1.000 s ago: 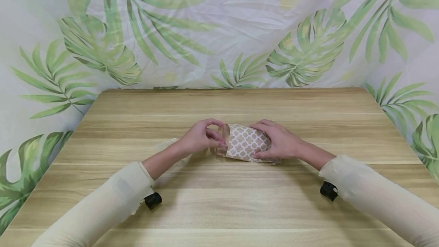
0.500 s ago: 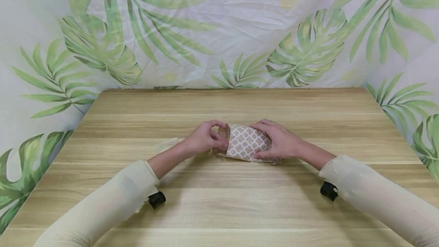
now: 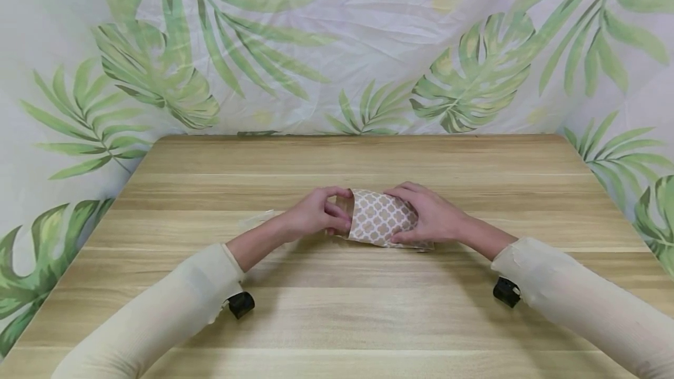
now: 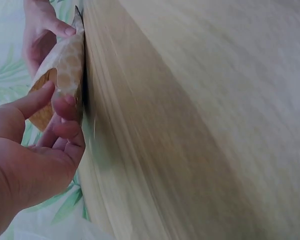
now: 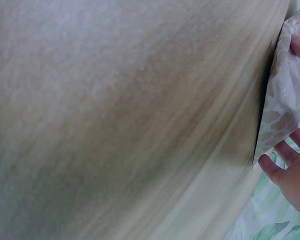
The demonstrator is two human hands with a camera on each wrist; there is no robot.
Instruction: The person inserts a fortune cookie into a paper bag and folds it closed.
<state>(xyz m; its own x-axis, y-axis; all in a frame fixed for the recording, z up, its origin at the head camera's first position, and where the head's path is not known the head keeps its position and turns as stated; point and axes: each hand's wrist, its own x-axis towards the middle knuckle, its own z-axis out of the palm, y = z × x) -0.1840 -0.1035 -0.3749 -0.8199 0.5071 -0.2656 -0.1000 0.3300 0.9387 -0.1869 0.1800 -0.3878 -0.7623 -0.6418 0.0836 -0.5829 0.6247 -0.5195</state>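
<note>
A brown paper bag with a white quatrefoil print lies on its side on the table, its mouth facing left. My left hand is at that mouth with curled fingers. In the left wrist view, one finger reaches into the opening and other fingertips are right at the rim. My right hand grips the bag near its right end, thumb on the near side and fingers over the far side. In the right wrist view, the bag is creased under the right hand. The inside of the bag is mostly hidden.
A thin clear plastic piece lies on the wooden table behind the left wrist. A leaf-print cloth hangs along the back and sides. Black wrist cameras sit under both sleeves.
My left hand has moved slightly right, so its fingertips are now further into the mouth of the paper bag. The right hand and the bag have stayed nearly still.
</note>
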